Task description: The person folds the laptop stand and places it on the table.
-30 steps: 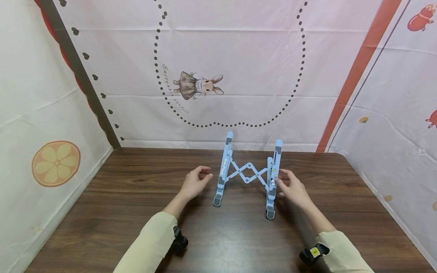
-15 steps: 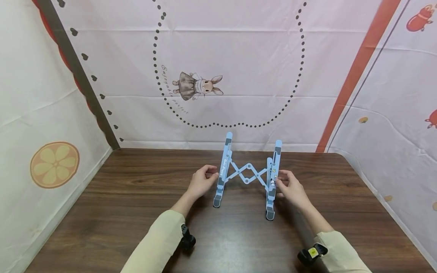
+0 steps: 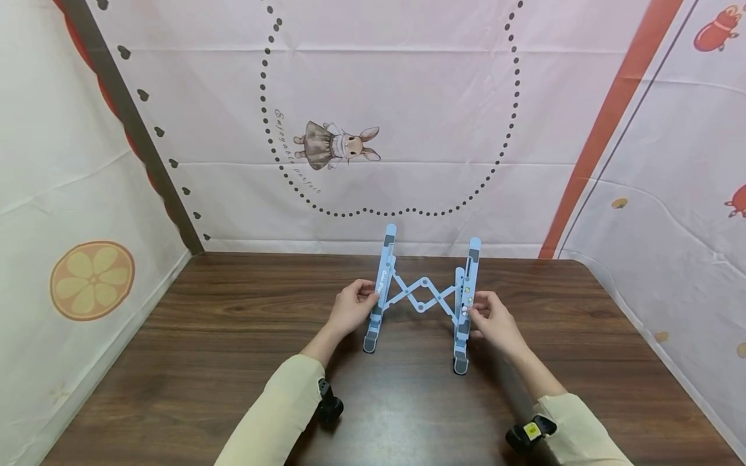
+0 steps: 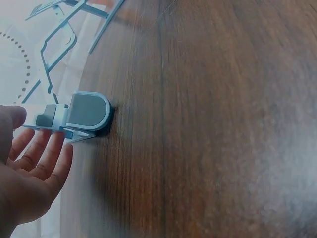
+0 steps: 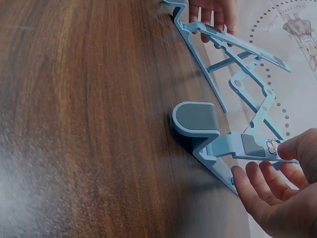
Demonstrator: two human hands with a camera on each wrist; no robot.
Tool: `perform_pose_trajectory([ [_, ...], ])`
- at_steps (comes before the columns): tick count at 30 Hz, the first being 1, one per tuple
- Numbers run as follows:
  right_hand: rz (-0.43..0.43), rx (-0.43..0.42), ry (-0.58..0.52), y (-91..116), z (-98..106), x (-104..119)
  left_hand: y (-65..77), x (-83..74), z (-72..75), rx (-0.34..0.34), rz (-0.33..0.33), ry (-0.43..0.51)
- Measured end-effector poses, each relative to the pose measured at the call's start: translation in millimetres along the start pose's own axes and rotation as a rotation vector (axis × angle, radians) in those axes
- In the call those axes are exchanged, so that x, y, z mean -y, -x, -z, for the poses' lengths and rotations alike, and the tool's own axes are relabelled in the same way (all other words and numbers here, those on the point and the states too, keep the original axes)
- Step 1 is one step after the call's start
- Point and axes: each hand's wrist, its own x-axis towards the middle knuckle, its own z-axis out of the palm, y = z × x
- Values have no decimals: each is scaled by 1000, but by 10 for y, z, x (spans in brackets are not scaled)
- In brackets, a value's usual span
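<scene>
A light blue folding laptop stand point(image 3: 425, 283) stands opened out on the table, its two long arms tilted up and joined by crossed bars. My left hand point(image 3: 351, 308) holds the stand's left arm, thumb on top and fingers along the outer underside. The left wrist view shows that arm's grey-padded front lip point(image 4: 88, 110) just past the fingers. On the opposite side my right hand point(image 3: 495, 323) pinches the right arm, its thumb point(image 5: 297, 148) over a small cartoon sticker and the other fingers below. A matching grey-padded lip point(image 5: 195, 115) shows in the right wrist view.
The dark brown wooden table point(image 3: 233, 388) extends around the stand on all sides. Behind it hangs a pale printed cloth point(image 3: 408, 97) with a rabbit figure, and similar cloth closes off both sides. Each wrist wears a black camera.
My left hand has moved right, from beside the stand onto its left arm, and its thumb now rests on top. The right hand and the stand have hardly moved.
</scene>
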Motion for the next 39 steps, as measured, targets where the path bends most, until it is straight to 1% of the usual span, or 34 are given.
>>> perform_pose_trajectory([
  [5,-13,2,2,-1,-13,4,-22,-6,-12,-13,9,3],
  [9,-17,2,-4,-6,-24,3,-28,-43,-23,-19,24,0],
  [16,-23,-22,-1,-19,-37,-6,-32,-108,-42,-38,39,-4],
  [19,-12,-23,2,-13,-40,-8,-38,-102,-50,-45,43,-4],
  [27,-19,-14,22,13,-46,-4,-38,-72,-61,-45,56,0],
  [30,-28,-17,19,16,-58,-1,-33,-71,-63,-43,52,2],
  [39,-33,-27,0,14,-73,-2,-25,-68,-60,-46,75,-20],
])
